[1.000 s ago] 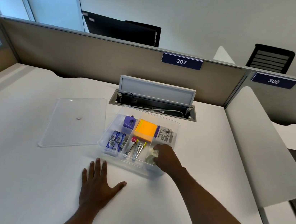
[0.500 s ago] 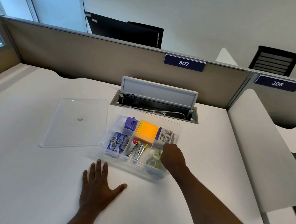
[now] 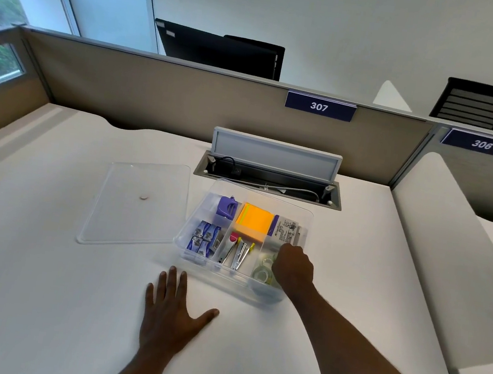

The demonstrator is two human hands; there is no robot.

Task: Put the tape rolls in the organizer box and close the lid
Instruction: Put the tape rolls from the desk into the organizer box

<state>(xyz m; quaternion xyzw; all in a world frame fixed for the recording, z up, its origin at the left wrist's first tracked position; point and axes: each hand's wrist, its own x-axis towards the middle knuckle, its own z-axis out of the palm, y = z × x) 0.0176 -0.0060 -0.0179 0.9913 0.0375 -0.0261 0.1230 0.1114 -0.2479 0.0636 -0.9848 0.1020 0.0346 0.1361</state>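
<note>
The right hand [image 3: 292, 266] is down inside the organizer box [image 3: 243, 236], over its near right compartment, fingers curled under so that only the knuckles and back of the hand show. Whether its grip is closed on anything I cannot tell; the fingertips are hidden. Just left of that hand, in the same compartment, lie clear tape rolls [image 3: 263, 269], one nearer the box's front wall and another behind it, partly covered by the hand. The left hand [image 3: 174, 312] lies flat and spread on the white tabletop [image 3: 38, 285] just in front of the box's near left corner, palm down, holding nothing.

The box is clear plastic with dividers and stands open. In the middle front compartment, left of the tape, are staplers [image 3: 238, 250] with yellow and red parts. Left of those, small blue boxes [image 3: 204, 239] fill the front left compartment. In the back row sit a purple gadget [image 3: 227, 207] at the left, an orange pad of sticky notes [image 3: 254, 224] in the middle, and a white printed packet [image 3: 285, 232] at the right, just behind the right hand.

The clear lid [image 3: 139, 202] lies flat on the tabletop just left of the box, with a small round knob at its centre. Behind the box, a cable tray [image 3: 268, 180] is set into the tabletop with its flap raised.
</note>
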